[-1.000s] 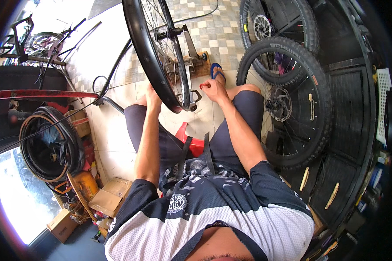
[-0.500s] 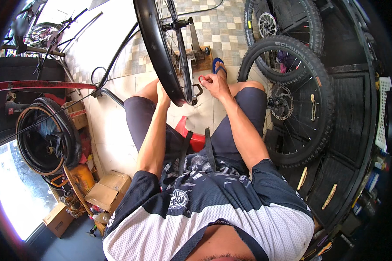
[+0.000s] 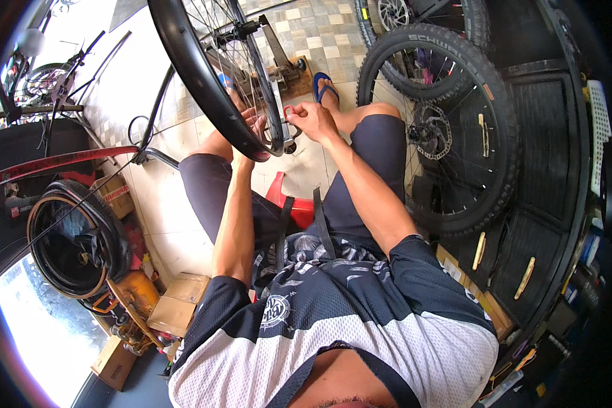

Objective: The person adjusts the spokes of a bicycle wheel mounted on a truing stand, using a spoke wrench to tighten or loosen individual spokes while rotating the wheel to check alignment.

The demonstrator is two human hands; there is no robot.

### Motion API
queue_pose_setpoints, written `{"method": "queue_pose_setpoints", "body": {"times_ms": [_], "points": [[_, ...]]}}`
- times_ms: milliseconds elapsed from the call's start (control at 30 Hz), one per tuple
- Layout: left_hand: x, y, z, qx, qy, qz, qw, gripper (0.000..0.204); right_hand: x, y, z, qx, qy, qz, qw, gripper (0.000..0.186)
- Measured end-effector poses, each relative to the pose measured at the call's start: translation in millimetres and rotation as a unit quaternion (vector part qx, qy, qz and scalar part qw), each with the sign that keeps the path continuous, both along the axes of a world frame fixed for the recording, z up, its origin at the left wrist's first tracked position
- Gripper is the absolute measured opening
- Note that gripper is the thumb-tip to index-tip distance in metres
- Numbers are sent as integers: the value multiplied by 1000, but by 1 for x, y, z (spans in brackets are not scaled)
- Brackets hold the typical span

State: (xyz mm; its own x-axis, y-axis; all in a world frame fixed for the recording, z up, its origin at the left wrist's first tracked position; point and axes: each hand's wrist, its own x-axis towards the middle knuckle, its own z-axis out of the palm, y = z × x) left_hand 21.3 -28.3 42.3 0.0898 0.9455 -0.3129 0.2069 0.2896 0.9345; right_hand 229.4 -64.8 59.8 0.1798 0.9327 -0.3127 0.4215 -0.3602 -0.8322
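pinched together, my right grip [image 3: 313, 122] has a small red tool [image 3: 288, 110] just beside the wheel [image 3: 194, 78], which overhangs the wooden base's [image 3: 298, 86] near edge; i can't tell how closed my left grip [image 3: 254, 123], partly behind it, is. slack pinching could drop the tool.

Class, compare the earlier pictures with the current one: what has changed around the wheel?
The right hand has moved left, bringing its small red tool close to the bicycle wheel. The left hand has shifted right and now partly shows through the wheel. The tool stays gripped; the wheel remains in its stand.
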Motion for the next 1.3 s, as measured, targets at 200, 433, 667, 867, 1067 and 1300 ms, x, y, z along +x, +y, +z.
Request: {"method": "queue_pose_setpoints", "body": {"times_ms": [200,433,667,867,1067,1300], "points": [[3,-4,43,8,-60,-81,995,33,-19,1,-8,-41,6,36,998,34],[-4,-8,41,-69,-122,9,990,38,-28,-2,-21,-33,70,30,997,32],[4,-2,-3,-117,-121,7,986,37,-30,3,-25,-16,74,31,997,32],[6,9,-6,-108,-137,-20,984,27,-31,6,-19,-3,52,61,997,32],[-12,12,0,-214,-137,-69,965,29,-37,0,4,52,-19,110,992,32],[-24,15,-2,-289,-206,-128,926,35,-32,-1,18,37,-4,128,991,33]]}}
